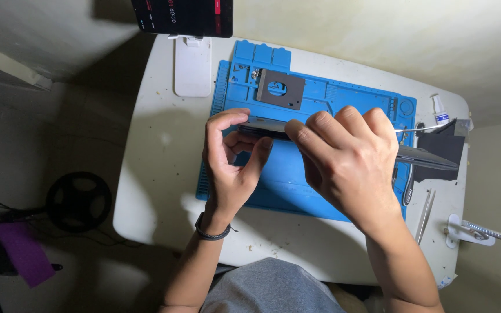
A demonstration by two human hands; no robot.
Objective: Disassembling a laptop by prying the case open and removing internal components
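Two hands on one thin dark slab (430, 157), held edge-on just above the blue mat (297, 191). Left hand (233, 156) curled round the slab's left end, grip pinched shut on the edge between thumb and fingers. Right hand (349, 162) laid over the middle, knuckles up, grip clamped on the slab, fingertips hidden behind it.

Judged risky on three counts. Could have slipped from so narrow a hold and dropped flat onto the mat, or tipped away from the grip onto the grey plate (280, 90) and the small loose parts beside it. Could have bent or cracked if squeezed or twisted unevenly between the two grips. Could have been scratched by the thin metal pick (418, 128) poking out just right of the right grip.

Labels, by place:
- Beyond and right of the right grip, near the table (146, 174) edge, stood a small white bottle (439, 110) with a blue label.
- Beyond the left grip, propped on a white stand (192, 66), sat a dark phone (184, 17) showing red and white marks.
- Under the slab's right end lay a black-handled tool (408, 194) with small pale print, too small to make out.
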